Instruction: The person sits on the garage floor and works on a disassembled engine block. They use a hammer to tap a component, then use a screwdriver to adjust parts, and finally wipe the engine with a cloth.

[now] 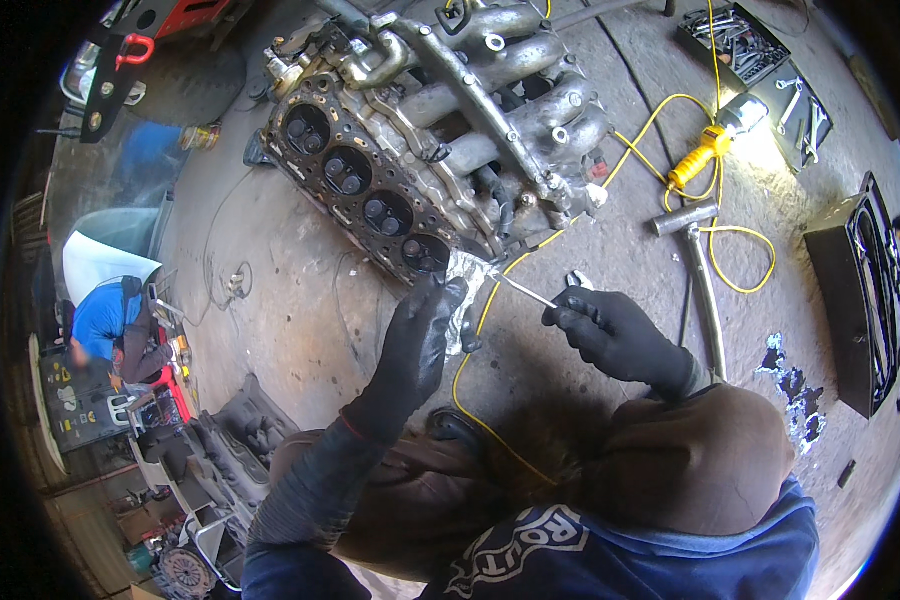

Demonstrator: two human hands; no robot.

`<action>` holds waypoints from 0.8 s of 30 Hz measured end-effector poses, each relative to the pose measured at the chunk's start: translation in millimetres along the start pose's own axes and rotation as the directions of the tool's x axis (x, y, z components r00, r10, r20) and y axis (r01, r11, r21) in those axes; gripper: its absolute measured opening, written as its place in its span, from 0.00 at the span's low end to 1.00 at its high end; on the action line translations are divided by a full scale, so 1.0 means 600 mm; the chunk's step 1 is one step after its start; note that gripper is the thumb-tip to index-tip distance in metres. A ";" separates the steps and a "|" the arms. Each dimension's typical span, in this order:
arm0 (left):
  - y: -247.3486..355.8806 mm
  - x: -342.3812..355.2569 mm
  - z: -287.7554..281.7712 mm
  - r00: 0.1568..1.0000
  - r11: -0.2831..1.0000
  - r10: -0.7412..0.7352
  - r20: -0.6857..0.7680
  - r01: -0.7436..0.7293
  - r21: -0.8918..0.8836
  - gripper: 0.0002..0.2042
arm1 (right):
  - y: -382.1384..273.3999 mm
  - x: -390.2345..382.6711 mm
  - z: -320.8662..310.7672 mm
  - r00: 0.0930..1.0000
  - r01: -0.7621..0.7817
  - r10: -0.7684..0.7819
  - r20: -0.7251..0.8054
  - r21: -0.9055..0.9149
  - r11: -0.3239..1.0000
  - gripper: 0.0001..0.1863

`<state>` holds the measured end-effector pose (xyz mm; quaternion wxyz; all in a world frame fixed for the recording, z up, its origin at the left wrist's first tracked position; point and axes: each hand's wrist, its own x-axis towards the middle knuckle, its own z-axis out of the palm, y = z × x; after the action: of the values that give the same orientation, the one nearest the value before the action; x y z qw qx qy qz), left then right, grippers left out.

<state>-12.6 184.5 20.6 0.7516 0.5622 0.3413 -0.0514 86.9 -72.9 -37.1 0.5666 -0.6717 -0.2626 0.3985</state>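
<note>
My left hand (pixel 420 335), in a black glove, is closed on a crumpled silver foil-like piece (pixel 467 275) that hangs down beside the fingers. My right hand (pixel 610 335), gloved too, grips a thin metal rod (pixel 527 293), perhaps a screwdriver; its handle end is hidden in the fist. The rod's tip points left and reaches the foil's right edge. Just beyond my left hand lies an engine (pixel 360 195), with a row of several round dark openings along its near-left face. Silver curved manifold pipes (pixel 510 125) cover its far right side.
Right of the engine lie a lit yellow work lamp (pixel 698 160) with its yellow cord, and a long-handled hammer (pixel 712 300). A black toolbox (pixel 850 300) stands at far right. Behind the lamp are a socket tray (pixel 735 50) and wrenches (pixel 815 125). A person in blue (pixel 105 320) crouches at far left.
</note>
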 end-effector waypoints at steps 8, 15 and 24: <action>0.023 -0.009 0.028 0.998 1.000 -0.026 0.061 0.026 0.003 0.15 | 0.000 0.002 -0.003 1.000 0.013 -0.013 -0.003 -0.061 0.998 0.15; 0.016 -0.013 0.027 0.996 0.998 -0.001 0.089 -0.004 0.064 0.13 | -0.001 0.005 0.004 1.000 0.018 -0.017 0.006 -0.070 0.997 0.15; 0.009 -0.009 0.023 0.992 0.997 0.018 0.125 -0.027 0.071 0.13 | 0.002 0.004 0.005 1.000 -0.012 0.013 0.014 -0.059 0.998 0.15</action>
<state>-8.0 172.6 29.6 0.7510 0.5885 0.2856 -0.0902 85.6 -69.9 -38.9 0.5421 -0.6868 -0.2740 0.3992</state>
